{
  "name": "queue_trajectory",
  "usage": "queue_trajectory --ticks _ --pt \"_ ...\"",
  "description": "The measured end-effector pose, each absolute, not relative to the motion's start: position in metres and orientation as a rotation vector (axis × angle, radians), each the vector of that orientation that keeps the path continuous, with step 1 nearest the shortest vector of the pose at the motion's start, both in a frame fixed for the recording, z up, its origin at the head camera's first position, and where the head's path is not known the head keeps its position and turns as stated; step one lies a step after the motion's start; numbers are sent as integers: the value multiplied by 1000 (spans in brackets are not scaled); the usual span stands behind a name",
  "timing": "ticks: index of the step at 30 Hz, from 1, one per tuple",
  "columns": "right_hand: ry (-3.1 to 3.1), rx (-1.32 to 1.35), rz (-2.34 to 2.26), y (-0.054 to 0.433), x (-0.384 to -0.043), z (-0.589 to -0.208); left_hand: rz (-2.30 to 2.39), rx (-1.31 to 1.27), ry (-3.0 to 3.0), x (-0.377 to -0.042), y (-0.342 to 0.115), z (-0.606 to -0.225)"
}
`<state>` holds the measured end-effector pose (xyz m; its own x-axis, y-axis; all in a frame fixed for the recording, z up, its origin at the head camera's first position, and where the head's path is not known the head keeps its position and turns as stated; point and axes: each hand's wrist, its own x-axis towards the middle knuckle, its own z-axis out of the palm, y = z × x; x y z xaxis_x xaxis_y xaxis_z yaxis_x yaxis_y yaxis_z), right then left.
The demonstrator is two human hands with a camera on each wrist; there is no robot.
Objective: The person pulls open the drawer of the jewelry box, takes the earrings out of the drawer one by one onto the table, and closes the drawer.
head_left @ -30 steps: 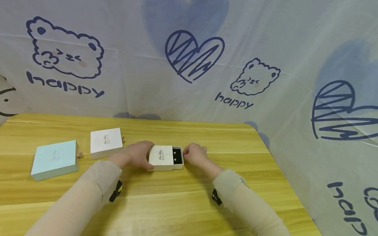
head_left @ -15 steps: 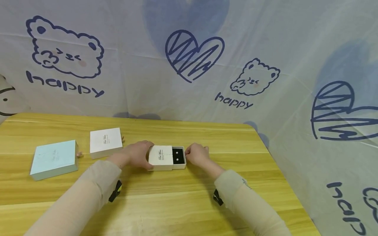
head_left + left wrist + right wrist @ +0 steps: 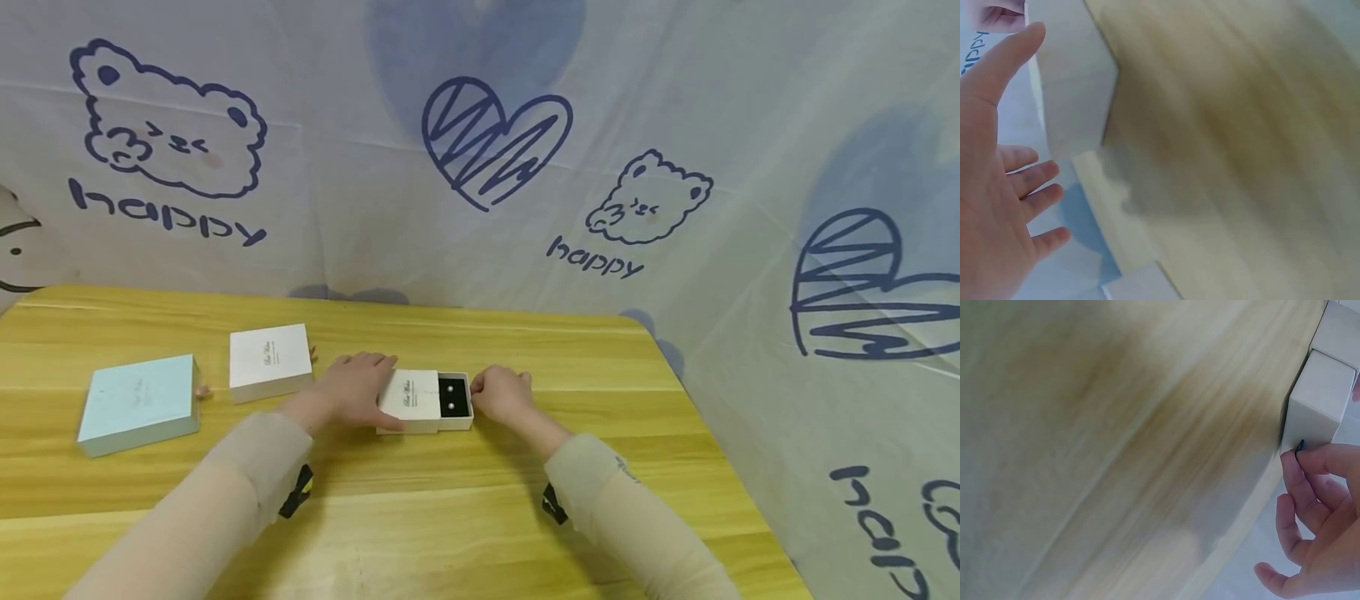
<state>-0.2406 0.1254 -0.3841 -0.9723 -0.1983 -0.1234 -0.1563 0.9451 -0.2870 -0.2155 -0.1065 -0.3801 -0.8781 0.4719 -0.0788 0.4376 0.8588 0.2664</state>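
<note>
A small cream drawer box (image 3: 412, 397) with printed lettering lies mid-table in the head view. Its inner tray (image 3: 454, 424) is slid partway out to the right. On the tray's black insert sit two pearl-like stud earrings (image 3: 451, 389). My left hand (image 3: 360, 390) is at the box's left end. In the left wrist view its thumb lies against the box's side (image 3: 1079, 94), while the other fingers stand spread and apart from it. At the tray's outer end, my right hand (image 3: 502, 394) pinches a dark ribbon pull (image 3: 1299, 447) between thumb and forefinger.
A white box (image 3: 270, 362) with a small brownish pull lies behind my left forearm. Farther left is a larger pale blue box (image 3: 138, 406), also with a pull. A printed cloth (image 3: 360, 250) hangs behind the wooden table (image 3: 420, 533).
The tray has slid a little farther right out of the box, with my right hand at its pull. My left hand's fingers have loosened from the box's left end.
</note>
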Motion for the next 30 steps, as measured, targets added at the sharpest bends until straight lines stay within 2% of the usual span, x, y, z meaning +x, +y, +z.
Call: queue_trajectory --ticks 12,17,22,30 --pt "3036 -317 -407 125 -243 -386 536 694 2853 -209 -121 -395" --pt "3145 -588 -382 121 -243 -383 560 694 2851 -209 -121 -397" --pt "3107 -854 -116 115 -241 -384 582 688 2848 -209 -121 -398" --pt "3117 -960 124 108 -238 -391 612 685 2849 -209 -120 -400"
